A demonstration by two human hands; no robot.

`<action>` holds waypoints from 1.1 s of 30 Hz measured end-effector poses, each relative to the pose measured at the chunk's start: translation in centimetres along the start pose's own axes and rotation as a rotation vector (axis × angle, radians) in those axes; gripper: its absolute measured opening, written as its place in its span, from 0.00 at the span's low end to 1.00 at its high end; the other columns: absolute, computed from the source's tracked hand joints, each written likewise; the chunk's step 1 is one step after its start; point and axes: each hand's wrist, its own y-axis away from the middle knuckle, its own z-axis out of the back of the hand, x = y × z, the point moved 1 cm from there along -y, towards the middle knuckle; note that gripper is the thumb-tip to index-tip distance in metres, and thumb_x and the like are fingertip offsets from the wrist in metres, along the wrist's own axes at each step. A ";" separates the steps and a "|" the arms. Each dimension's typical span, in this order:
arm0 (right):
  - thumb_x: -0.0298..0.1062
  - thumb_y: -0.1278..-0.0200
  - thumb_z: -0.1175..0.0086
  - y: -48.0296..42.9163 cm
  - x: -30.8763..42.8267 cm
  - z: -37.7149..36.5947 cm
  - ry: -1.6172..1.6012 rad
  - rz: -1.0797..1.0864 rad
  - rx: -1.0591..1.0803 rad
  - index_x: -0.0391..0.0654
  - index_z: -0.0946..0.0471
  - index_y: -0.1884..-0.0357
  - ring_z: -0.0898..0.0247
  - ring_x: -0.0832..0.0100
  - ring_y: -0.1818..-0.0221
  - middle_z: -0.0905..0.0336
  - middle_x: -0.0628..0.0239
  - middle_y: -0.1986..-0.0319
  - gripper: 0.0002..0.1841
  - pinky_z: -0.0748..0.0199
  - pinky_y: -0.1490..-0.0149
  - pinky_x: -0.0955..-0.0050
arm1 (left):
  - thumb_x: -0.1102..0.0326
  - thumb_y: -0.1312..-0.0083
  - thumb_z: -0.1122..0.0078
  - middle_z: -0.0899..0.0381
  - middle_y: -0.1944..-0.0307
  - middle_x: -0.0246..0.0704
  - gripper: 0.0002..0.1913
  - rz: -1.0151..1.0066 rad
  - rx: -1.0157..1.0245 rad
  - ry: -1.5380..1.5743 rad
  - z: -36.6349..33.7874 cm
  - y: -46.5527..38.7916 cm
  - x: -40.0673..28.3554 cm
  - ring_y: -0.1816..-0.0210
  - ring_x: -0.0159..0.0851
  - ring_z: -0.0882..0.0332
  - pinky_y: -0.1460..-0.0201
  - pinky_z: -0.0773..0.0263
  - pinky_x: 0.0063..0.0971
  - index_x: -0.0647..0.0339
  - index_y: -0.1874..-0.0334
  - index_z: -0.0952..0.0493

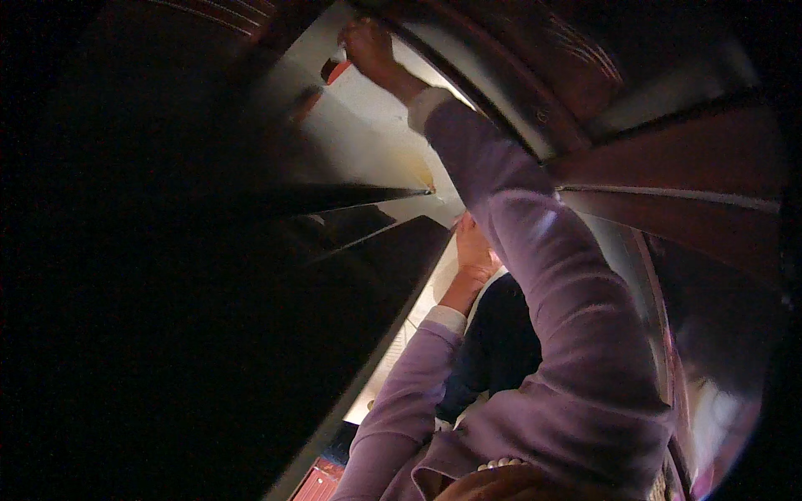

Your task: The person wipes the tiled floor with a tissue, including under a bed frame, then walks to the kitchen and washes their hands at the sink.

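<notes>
My right hand [369, 45] reaches far forward over a pale, lit surface [376, 119], its fingers bent; whether it holds anything does not show. Just below it on that surface is a small red and dark object [335, 71], of a kind I cannot make out. My left hand [474, 247] is nearer to me, beside the corner of a dark panel [413, 244], partly behind my right sleeve. Its fingertips are hidden, so its grip is unclear. Both arms wear purple sleeves with pale cuffs.
A thin dark edge [376, 191] juts in from the left towards the middle. Dark reddish glossy panels [677, 156] stand close on the right. A large black area fills the left. At the bottom left lies a red ribbed item [318, 481].
</notes>
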 end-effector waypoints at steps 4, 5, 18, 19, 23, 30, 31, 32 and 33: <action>0.28 0.46 0.49 -0.4 -1.4 -2.0 0.117 0.241 0.225 0.45 0.19 0.64 0.28 0.53 0.54 0.23 0.59 0.58 0.09 0.24 0.55 0.60 | 0.53 0.47 0.39 0.29 0.43 0.34 0.26 -0.113 0.072 -0.453 -0.7 0.8 -1.1 0.41 0.45 0.36 0.38 0.40 0.34 0.52 0.46 0.26; 0.30 0.43 0.50 0.7 -1.7 -2.7 0.211 0.275 0.397 0.47 0.18 0.62 0.28 0.53 0.52 0.24 0.60 0.55 0.10 0.25 0.52 0.62 | 0.53 0.47 0.39 0.29 0.43 0.35 0.26 -0.085 0.071 -0.404 -0.8 0.9 -1.3 0.42 0.45 0.36 0.38 0.40 0.34 0.52 0.46 0.26; 0.28 0.42 0.52 6.8 -6.0 -1.8 0.105 -0.254 0.184 0.38 0.27 0.52 0.32 0.53 0.50 0.29 0.56 0.53 0.15 0.32 0.44 0.60 | 0.54 0.45 0.41 0.28 0.45 0.41 0.25 -0.037 0.031 -0.369 -1.4 1.5 -2.6 0.44 0.48 0.31 0.39 0.37 0.33 0.58 0.46 0.27; 0.28 0.41 0.53 6.6 -6.0 -2.1 0.082 -0.174 0.155 0.38 0.27 0.53 0.32 0.53 0.50 0.29 0.56 0.53 0.14 0.32 0.45 0.60 | 0.53 0.44 0.41 0.28 0.44 0.41 0.25 -0.077 0.019 -0.392 -1.4 1.4 -2.7 0.44 0.48 0.31 0.39 0.37 0.32 0.58 0.46 0.28; 0.29 0.39 0.54 7.0 -5.0 -3.4 0.121 -0.083 0.218 0.38 0.25 0.57 0.31 0.55 0.50 0.28 0.56 0.54 0.11 0.29 0.48 0.60 | 0.52 0.43 0.43 0.29 0.42 0.42 0.26 -0.010 0.159 -0.464 -1.6 1.3 -1.9 0.42 0.47 0.32 0.38 0.37 0.32 0.58 0.45 0.28; 0.30 0.43 0.51 9.8 -2.0 -4.8 0.016 0.233 0.399 0.41 0.21 0.62 0.25 0.57 0.56 0.23 0.57 0.59 0.10 0.25 0.54 0.61 | 0.56 0.45 0.40 0.28 0.44 0.37 0.24 0.243 0.013 0.415 -3.0 2.2 1.8 0.42 0.46 0.35 0.39 0.37 0.34 0.56 0.46 0.27; 0.30 0.44 0.51 10.1 -1.9 -5.1 0.008 0.268 0.516 0.41 0.21 0.62 0.25 0.56 0.57 0.23 0.57 0.60 0.10 0.25 0.55 0.60 | 0.56 0.46 0.39 0.28 0.45 0.36 0.24 0.122 0.034 0.163 -3.0 2.0 2.2 0.43 0.46 0.35 0.38 0.37 0.34 0.55 0.46 0.27; 0.23 0.45 0.53 10.6 -1.9 -5.3 -0.057 0.360 0.587 0.41 0.25 0.59 0.27 0.56 0.54 0.24 0.54 0.59 0.11 0.27 0.51 0.58 | 0.57 0.47 0.38 0.28 0.45 0.36 0.25 0.031 0.045 -0.050 -3.1 2.1 2.3 0.43 0.45 0.35 0.38 0.37 0.34 0.55 0.46 0.27; 0.25 0.44 0.52 10.3 -2.4 -5.1 -0.044 0.248 0.419 0.40 0.25 0.58 0.26 0.54 0.55 0.23 0.54 0.59 0.11 0.26 0.52 0.57 | 0.58 0.48 0.37 0.27 0.46 0.35 0.25 -0.061 0.038 -0.264 -3.0 1.9 2.4 0.43 0.45 0.35 0.38 0.37 0.34 0.54 0.46 0.27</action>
